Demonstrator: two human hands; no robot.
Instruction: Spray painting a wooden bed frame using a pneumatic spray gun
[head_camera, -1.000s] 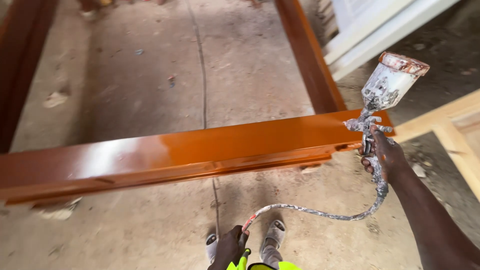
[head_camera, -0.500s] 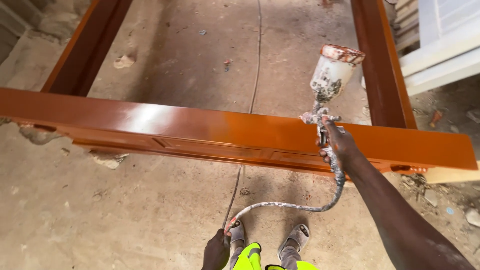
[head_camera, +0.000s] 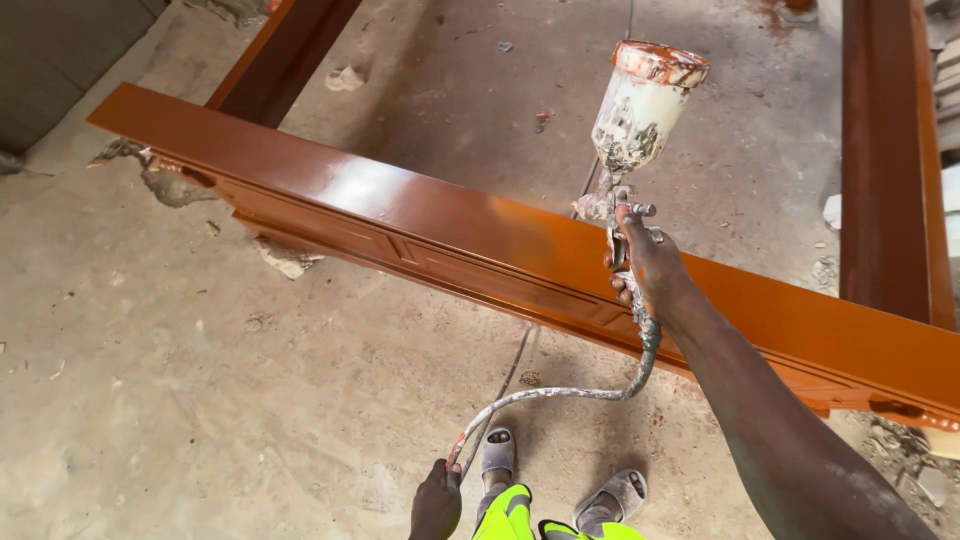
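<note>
My right hand (head_camera: 648, 265) grips a paint-spattered spray gun (head_camera: 632, 150) with a white cup on top, held over the middle of a glossy orange-brown wooden frame rail (head_camera: 400, 215). A fine mist leaves the nozzle toward the rail on the left. Its paint-crusted hose (head_camera: 575, 390) curves down from the gun to my left hand (head_camera: 437, 500), which holds the hose low near my feet in grey sandals (head_camera: 497, 452).
The rail belongs to a large frame lying on a rough concrete floor (head_camera: 200, 380); its side pieces run away at upper left (head_camera: 285, 55) and right (head_camera: 885, 150). Small stone chunks (head_camera: 285, 260) sit under the rail. A thin cable (head_camera: 510, 375) crosses the floor.
The spray gun and my right hand have travelled left along the rail, from its right end to its middle. My view has swung left too. My left hand keeps hold of the hose.
</note>
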